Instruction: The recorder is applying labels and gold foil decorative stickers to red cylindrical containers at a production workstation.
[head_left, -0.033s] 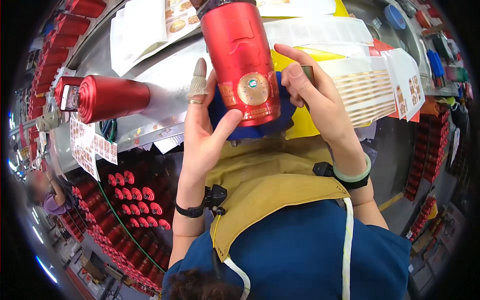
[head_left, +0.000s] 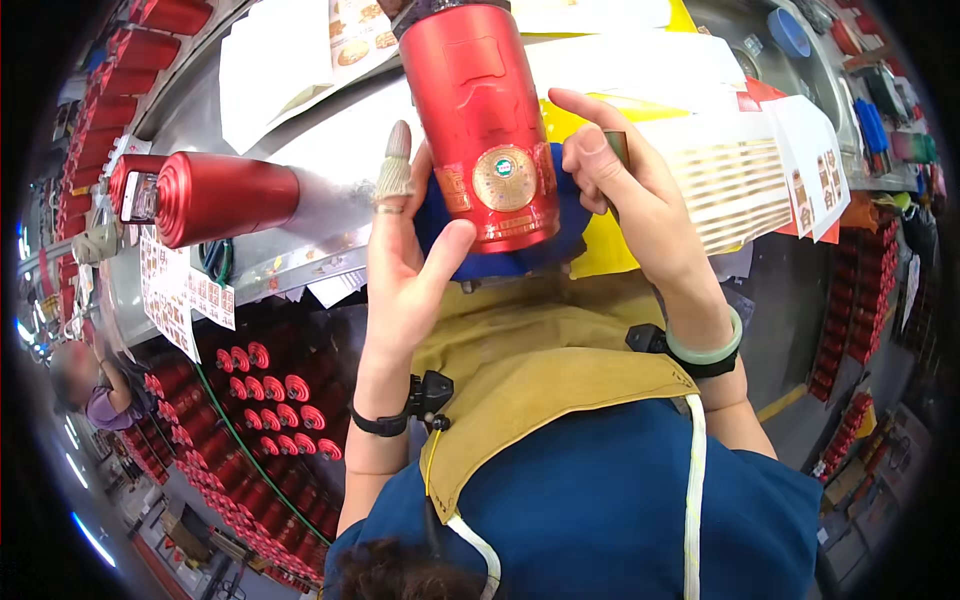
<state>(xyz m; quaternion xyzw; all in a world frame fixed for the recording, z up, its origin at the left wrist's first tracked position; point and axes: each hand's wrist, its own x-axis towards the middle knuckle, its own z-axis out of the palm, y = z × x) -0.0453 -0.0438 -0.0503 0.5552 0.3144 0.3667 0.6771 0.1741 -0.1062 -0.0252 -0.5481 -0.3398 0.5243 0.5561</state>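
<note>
A shiny red bottle (head_left: pixel 480 110) with a dark top and a round gold emblem near its base lies tilted before me, its lower end over a blue support (head_left: pixel 575 225). My left hand (head_left: pixel 400 275) is closed round the bottle's left side, thumb on its lower edge. The other left fingers are partly hidden, and one wears a pale finger cot (head_left: pixel 396 165). On the right side, my right hand (head_left: pixel 650 200) has its thumb and fingers curled round a narrow dark object (head_left: pixel 616 150). Its index finger points toward the bottle. I cannot tell if it touches.
Another red bottle (head_left: pixel 235 198) lies at left on the metal bench (head_left: pixel 340 135), near dark-handled scissors (head_left: pixel 215 260). Sticker sheets (head_left: pixel 165 290) hang at the edge. Gold-striped sheets (head_left: pixel 725 185) lie right. Racks of red bottles (head_left: pixel 265 385) stand below; a person (head_left: pixel 105 395) is at far left.
</note>
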